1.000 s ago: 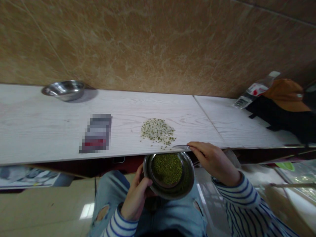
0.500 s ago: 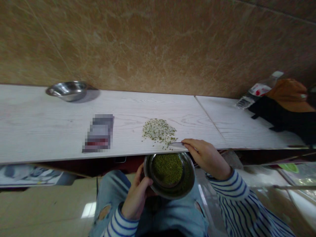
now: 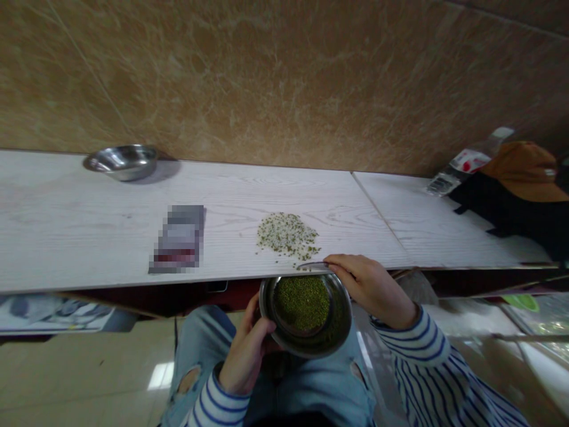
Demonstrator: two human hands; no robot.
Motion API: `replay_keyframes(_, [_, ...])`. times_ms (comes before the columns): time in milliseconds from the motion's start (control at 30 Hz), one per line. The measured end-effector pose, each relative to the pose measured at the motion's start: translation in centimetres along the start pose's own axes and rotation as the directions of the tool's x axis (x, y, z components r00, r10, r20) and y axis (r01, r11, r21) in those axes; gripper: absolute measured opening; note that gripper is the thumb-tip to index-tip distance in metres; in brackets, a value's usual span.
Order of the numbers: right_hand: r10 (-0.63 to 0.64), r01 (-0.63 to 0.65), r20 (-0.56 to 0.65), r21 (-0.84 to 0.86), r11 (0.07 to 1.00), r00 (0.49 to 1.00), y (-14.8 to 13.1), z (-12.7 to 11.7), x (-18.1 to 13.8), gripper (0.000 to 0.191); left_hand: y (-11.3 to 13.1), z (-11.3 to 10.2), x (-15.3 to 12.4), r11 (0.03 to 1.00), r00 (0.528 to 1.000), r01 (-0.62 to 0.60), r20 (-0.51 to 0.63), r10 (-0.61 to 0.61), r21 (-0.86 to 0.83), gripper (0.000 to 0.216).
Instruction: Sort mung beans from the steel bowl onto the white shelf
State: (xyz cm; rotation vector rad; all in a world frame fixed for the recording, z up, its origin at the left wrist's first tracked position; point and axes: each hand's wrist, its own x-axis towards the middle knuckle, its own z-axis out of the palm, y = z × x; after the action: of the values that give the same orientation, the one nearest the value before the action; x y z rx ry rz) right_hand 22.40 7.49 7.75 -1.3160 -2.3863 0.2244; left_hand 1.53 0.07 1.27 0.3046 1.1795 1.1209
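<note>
My left hand point(image 3: 249, 349) grips the rim of a metal bowl point(image 3: 340, 332), thumb on the near side. Small green beans point(image 3: 303, 302), which look like mung beans, fill its bottom. The bowl is tilted just below the counter's front edge, above my lap. Pinched in my right hand point(image 3: 368, 283) is a slim metal spoon point(image 3: 315, 265), seen nearly edge-on. Its tip lies at the counter edge, beside a few stray beans. Behind it spreads a thin pile of white grains mixed with green beans point(image 3: 288, 233).
Another metal bowl point(image 3: 124, 163) stands by the wall at back left. A blurred-out flat object point(image 3: 178, 240) lies left of the pile. On the right are a plastic bottle point(image 3: 464, 163), a brown cap point(image 3: 524, 169) and dark cloth point(image 3: 502, 207). The white counter point(image 3: 231, 190) ends above my knees.
My right hand has drawn the spoon slightly toward me and left, to the counter edge, bringing a few beans near the bowl. The left hand and bowl are nearly still.
</note>
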Motion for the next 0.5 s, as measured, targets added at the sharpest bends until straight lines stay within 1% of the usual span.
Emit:
replay_keyframes(233, [-0.045, 0.044, 0.007, 0.020, 0.999, 0.999, -0.47, -0.16, -0.44, 0.026, -0.02, -0.17, 0.13, 1.000, 1.000, -0.005, -0.003, 0.005, -0.012, 0.064])
replay_keyframes(333, [-0.025, 0.025, -0.012, 0.004, 1.000, 1.000, -0.51, -0.11, -0.69, 0.026, 0.04, -0.21, 0.08, 1.000, 1.000, -0.003, 0.017, 0.003, -0.006, 0.064])
replay_keyframes(433, [0.005, -0.006, -0.029, -0.020, 1.000, 1.000, -0.61, 0.08, -0.64, 0.025, 0.05, -0.23, 0.04, 1.000, 1.000, -0.004, 0.006, 0.004, -0.002, 0.062])
replay_keyframes(500, [0.002, -0.003, -0.028, -0.026, 1.000, 1.000, -0.71, 0.23, -0.48, 0.025, 0.03, -0.25, 0.04, 1.000, 1.000, -0.011, -0.004, 0.011, -0.004, 0.062])
